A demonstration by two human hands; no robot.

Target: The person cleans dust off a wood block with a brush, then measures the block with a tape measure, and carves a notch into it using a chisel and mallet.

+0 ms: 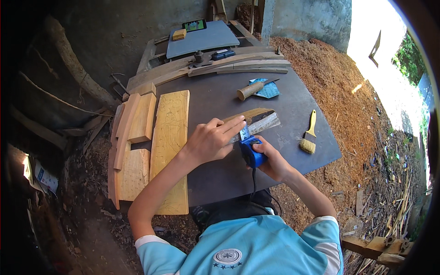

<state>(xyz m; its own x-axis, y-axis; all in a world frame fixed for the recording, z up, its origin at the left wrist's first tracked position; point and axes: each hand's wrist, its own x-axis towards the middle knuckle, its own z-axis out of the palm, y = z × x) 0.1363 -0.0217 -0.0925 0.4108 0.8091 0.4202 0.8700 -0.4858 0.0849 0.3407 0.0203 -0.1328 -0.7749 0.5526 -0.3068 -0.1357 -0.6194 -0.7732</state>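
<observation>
Hands [274,161] at blue tape measure [253,153] and wood [259,121]

Well below the fingers [233,123] of the bare left hand [206,143] and the bare right hand [275,164] is a light-blue, short-sleeved fabric shirt [261,250]. White bands edge its sleeves, and a white panel marks the right one. Below the fingers, its front bears a round grey-and-white crest [227,255] above four small dark stars [227,266]. Black cloth [236,210] shows between fingers and shirt.
</observation>
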